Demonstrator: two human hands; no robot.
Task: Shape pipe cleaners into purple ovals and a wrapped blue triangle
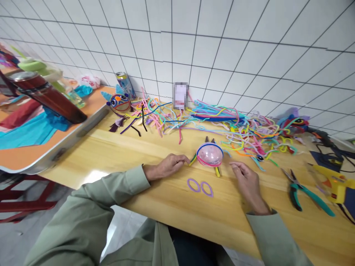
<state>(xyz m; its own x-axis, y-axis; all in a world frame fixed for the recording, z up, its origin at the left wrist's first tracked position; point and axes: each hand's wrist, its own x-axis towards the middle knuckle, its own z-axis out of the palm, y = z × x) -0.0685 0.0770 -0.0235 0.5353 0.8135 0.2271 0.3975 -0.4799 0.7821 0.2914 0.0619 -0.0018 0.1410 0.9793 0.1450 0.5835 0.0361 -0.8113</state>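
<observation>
A clear, rounded plastic shell lies on the wooden table between my hands, rimmed with blue and pink pipe cleaner. Dark tips stick out behind it and a yellow piece in front. My left hand pinches the end of a short green-and-yellow pipe cleaner beside the shell's left edge. To the right, my right hand is closed, thumb and forefinger together, apart from the shell; anything between its fingertips is too small to tell. Nearer me lie two purple pipe-cleaner loops.
Loose pipe cleaners pile along the tiled wall. Teal-handled pliers and a yellow glue gun lie at right. Two decorated figures stand near the back corners. A brown thermos stands on the orange table at left.
</observation>
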